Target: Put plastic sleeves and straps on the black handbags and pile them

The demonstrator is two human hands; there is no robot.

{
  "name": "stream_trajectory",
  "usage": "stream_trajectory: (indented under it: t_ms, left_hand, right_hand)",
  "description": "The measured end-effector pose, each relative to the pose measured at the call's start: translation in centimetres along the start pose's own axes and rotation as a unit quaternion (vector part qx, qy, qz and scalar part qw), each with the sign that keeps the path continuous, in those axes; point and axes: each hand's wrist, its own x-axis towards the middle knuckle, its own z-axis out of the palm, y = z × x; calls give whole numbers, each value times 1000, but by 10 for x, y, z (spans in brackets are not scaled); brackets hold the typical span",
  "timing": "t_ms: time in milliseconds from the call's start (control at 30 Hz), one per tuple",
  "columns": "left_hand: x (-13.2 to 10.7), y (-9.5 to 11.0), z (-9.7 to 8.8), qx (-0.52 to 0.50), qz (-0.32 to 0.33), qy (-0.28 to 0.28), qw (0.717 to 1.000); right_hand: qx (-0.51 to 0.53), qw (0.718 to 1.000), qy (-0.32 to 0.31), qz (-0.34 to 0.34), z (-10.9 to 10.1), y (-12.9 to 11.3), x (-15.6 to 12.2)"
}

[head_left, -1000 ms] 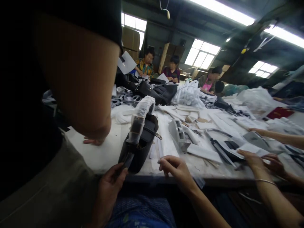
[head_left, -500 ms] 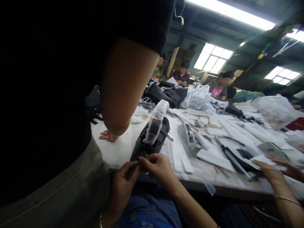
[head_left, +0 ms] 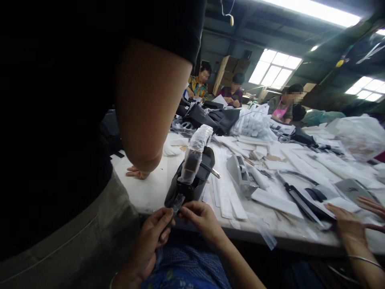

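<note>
A black handbag (head_left: pixel 173 192) rests near the table's front edge, its handle (head_left: pixel 201 138) wrapped in whitish film. From the bag's near end a dark strap comes towards me, with a shiny piece of clear plastic film (head_left: pixel 179 200) on it. Closed around the strap, just below the film, is my left hand (head_left: pixel 150 235). On the film's right edge, my right hand (head_left: pixel 200 216) is pinched, its thumb and forefinger together. The fingertips partly hide the strap.
A grey tape dispenser (head_left: pixel 239 172) stands right of the bag among white strips (head_left: pixel 228 196). Close on my left a person's bare arm (head_left: pixel 147 108) leans on the table. A co-worker's hands (head_left: pixel 345 220) work at the right. Black bags (head_left: pixel 210 118) are piled behind.
My hands have come slightly apart and lower, and the clear film on the strap now shows between them. The view has shifted a little; the co-worker's hands at the right have spread.
</note>
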Motion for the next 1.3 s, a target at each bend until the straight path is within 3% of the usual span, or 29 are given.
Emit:
stream_trajectory:
  t_ms: [167,333,567,700,800,900,1000,1100,1200,1300]
  left_hand:
    - [0,-3,3,25,-5,-7,1000]
    - [0,-3,3,44,8,-5,999]
    - [-3,-3,3,38,-10,-35,999]
    - [-3,-2,2,24,11,-20,999]
    - [0,-7,0,28,42,-20,999]
    - [1,-12,-1,34,59,-16,998]
    - [0,-14,2,30,58,-13,998]
    - [-4,-11,5,24,72,-13,997]
    - [-3,-9,4,45,113,1,993]
    - [3,-12,-1,82,167,5,982]
  right_hand:
    - [-29,991,128,-30,29,9,2]
    - [-30,987,152,-30,43,8,4]
    - [-47,990,129,-12,39,0,12]
    - [-75,995,64,-30,31,-5,9]
    - [46,999,-25,-10,25,-10,-1]
    - [229,968,-85,52,26,-12,-10]
    - [353,926,-94,96,35,-14,-9]
    - [392,909,-84,114,45,-16,-5]
    - [354,928,-78,88,47,-21,-5]
    - [227,972,-49,39,43,-25,-10]
